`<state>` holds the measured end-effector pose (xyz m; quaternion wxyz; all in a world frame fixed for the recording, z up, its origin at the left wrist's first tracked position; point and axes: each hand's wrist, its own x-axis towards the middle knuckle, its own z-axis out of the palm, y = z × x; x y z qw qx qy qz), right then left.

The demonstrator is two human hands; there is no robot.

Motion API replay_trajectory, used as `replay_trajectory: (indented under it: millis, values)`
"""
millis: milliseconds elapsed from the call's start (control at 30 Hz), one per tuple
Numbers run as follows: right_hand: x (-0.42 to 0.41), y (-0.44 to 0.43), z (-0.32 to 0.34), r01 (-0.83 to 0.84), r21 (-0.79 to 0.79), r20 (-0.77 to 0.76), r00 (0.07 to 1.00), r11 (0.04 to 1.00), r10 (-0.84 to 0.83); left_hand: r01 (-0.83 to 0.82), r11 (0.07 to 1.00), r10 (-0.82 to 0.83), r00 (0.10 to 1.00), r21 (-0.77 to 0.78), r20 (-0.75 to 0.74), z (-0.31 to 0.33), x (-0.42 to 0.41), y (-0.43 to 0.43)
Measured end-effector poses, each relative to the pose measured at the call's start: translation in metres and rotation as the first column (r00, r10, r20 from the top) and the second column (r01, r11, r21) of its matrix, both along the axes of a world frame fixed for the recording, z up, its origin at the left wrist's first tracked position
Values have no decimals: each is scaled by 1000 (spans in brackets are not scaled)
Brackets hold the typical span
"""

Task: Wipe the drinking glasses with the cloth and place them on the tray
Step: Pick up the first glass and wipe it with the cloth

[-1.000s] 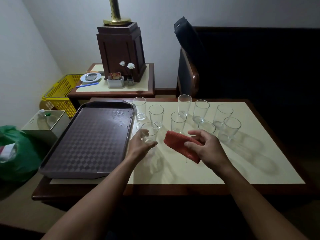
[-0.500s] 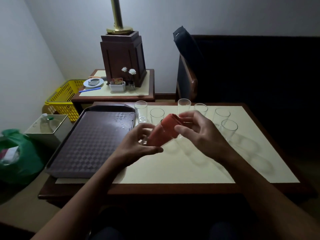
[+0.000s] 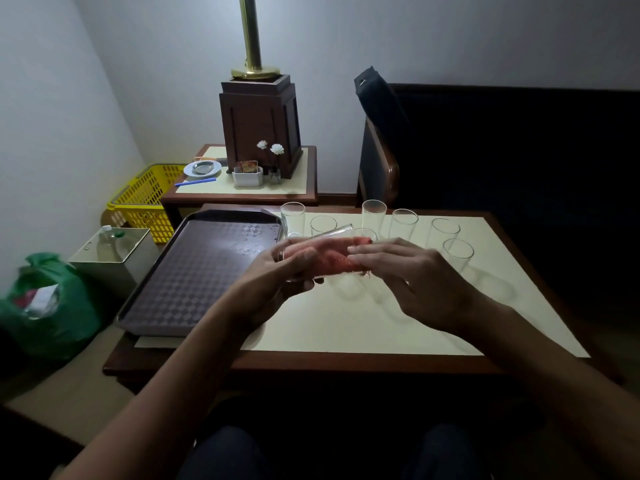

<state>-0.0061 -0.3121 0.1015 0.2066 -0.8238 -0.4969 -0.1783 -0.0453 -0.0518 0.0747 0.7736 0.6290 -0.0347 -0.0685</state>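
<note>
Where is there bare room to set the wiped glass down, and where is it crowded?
The brown checkered plastic tray is bare, droplets only near its far right corner. The cream mat is free along its near edge. Upright clear glasses crowd its far edge.

Table [image 3: 346, 362]: dark wood rim, cream mat [image 3: 346, 327] over most of the top. Brown checker-pattern tray [image 3: 194, 278] lies flat on the left end, with a few droplets [image 3: 252, 237] near the tray's far right corner. Clear glasses [image 3: 402, 223] stand upright on the mat right of the tray, loosely grouped along the far edge. Closest glass [image 3: 292, 216] sits just beside the tray's far right corner.
</note>
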Motion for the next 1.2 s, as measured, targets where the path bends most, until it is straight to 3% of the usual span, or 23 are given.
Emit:
replay_trajectory:
  millis: [100,133,167,233,267,333,400,433,467,533,600,667,700,767,833,900,933,967,1000,1067,1100,1133,1200]
  values:
    - [0,-2,-4,-13,-194,164,985,981,46,38,999,-40,996,-21,-81,10,-4,-3]
    - [-1,-1,-4,-28,-225,155,986,974,65,44,999,-45,995,-16,-93,11,-4,-2]
    - [-2,0,-5,-52,-210,62,996,976,66,41,999,-41,995,-5,-89,12,-4,0]
    - [-8,3,-1,-47,-82,-317,948,995,18,31,999,-30,999,34,-35,14,-6,2]
    - [-10,4,4,-40,-32,-520,854,999,18,33,997,-35,999,69,16,15,-8,2]
    - [-14,5,13,-62,76,-812,575,995,98,45,984,-71,987,172,143,19,-14,0]
    - [-18,7,17,-72,188,-906,372,979,201,42,957,-117,961,286,250,27,-18,-4]
    - [-20,8,17,-42,220,-914,341,975,220,31,944,-128,953,329,276,29,-17,-4]
    - [-22,10,15,13,243,-908,354,970,223,16,933,-130,947,359,295,31,-17,-3]
    - [-26,14,11,111,260,-834,527,959,165,11,926,-121,955,376,269,29,-16,-2]
    - [-29,16,7,84,239,-617,783,967,84,151,944,-177,982,293,65,31,-17,-2]
    - [-30,19,2,-4,174,-370,926,985,69,258,960,-240,959,113,-148,34,-18,-4]
    - [-30,20,0,-26,143,-325,943,989,71,224,971,-208,964,82,-167,35,-18,-5]
    - [-30,21,3,0,122,-459,887,993,56,106,984,-100,994,143,-53,33,-17,-5]
    - [-31,19,14,39,191,-758,641,981,121,21,973,-61,984,228,166,31,-20,-4]
    - [-27,14,22,113,309,-893,376,944,247,-4,954,-94,945,298,315,34,-21,-4]
    - [-25,11,23,137,330,-894,362,934,263,0,952,-107,937,305,333,35,-20,-2]
    - [-24,10,23,149,329,-874,421,933,242,26,953,-125,942,301,313,37,-20,-3]
    - [-23,9,22,155,312,-817,547,937,181,73,958,-145,958,278,247,37,-19,-5]
    - [-22,10,19,120,245,-571,820,962,43,181,975,-181,983,126,-14,38,-19,-12]
    - [-21,12,15,91,213,-457,889,973,17,179,983,-173,978,38,-117,37,-19,-15]
    - [-20,13,11,93,193,-427,904,977,-2,140,990,-139,978,-3,-154,35,-17,-17]
    - [-19,15,6,166,207,-589,808,964,-13,36,996,-34,999,87,-29,32,-16,-18]
